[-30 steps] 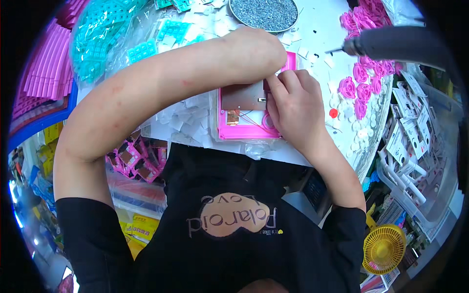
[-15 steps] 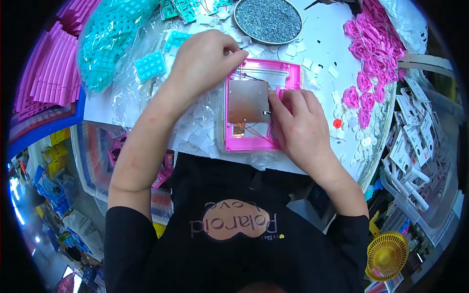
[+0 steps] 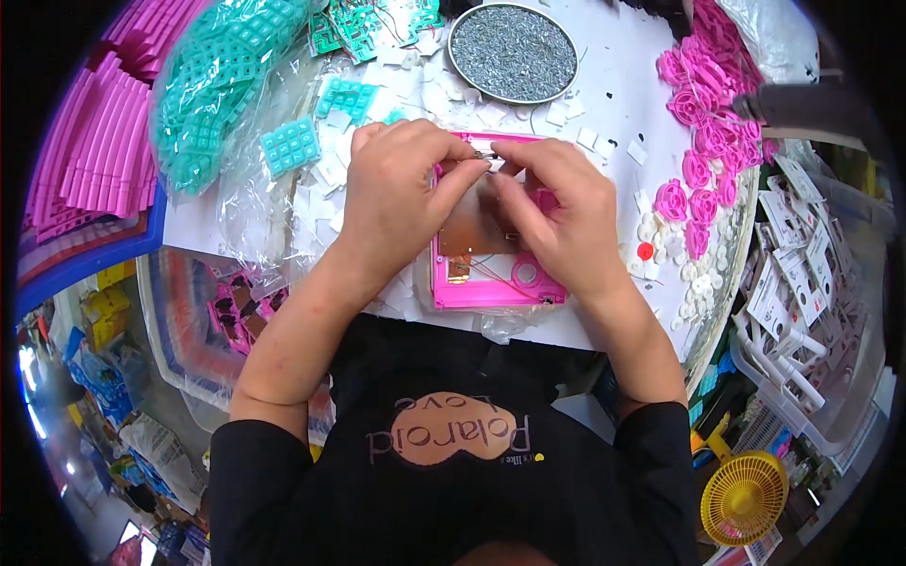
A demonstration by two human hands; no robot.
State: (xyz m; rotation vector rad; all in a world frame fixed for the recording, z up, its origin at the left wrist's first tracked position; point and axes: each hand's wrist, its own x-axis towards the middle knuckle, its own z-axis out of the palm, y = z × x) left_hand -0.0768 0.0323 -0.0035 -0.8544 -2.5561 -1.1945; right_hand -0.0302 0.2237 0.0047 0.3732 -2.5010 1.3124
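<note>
A pink plastic casing point(image 3: 453, 297) lies open on the table, with a brown circuit board point(image 3: 462, 241) and thin red wires inside it. Over its far part, my left hand point(image 3: 401, 198) and my right hand point(image 3: 571, 212) come close together, fingertips pinched. Between them is a small dark part point(image 3: 485, 155), too small to name. Both hands are closed on it, and they cover much of the board and the casing's far half.
A round tray of screws point(image 3: 514, 52) stands beyond the casing. Teal rubber keypads point(image 3: 291, 144) and green circuit boards point(image 3: 363, 28) lie at the far left. Pink ring-shaped parts point(image 3: 703, 170) and white discs point(image 3: 694, 302) cover the right side. Stacked pink panels point(image 3: 104, 141) stand far left.
My right hand has moved from the casing's right side up to the far part. My left hand has shifted slightly nearer, and the two now meet at the small dark part.
</note>
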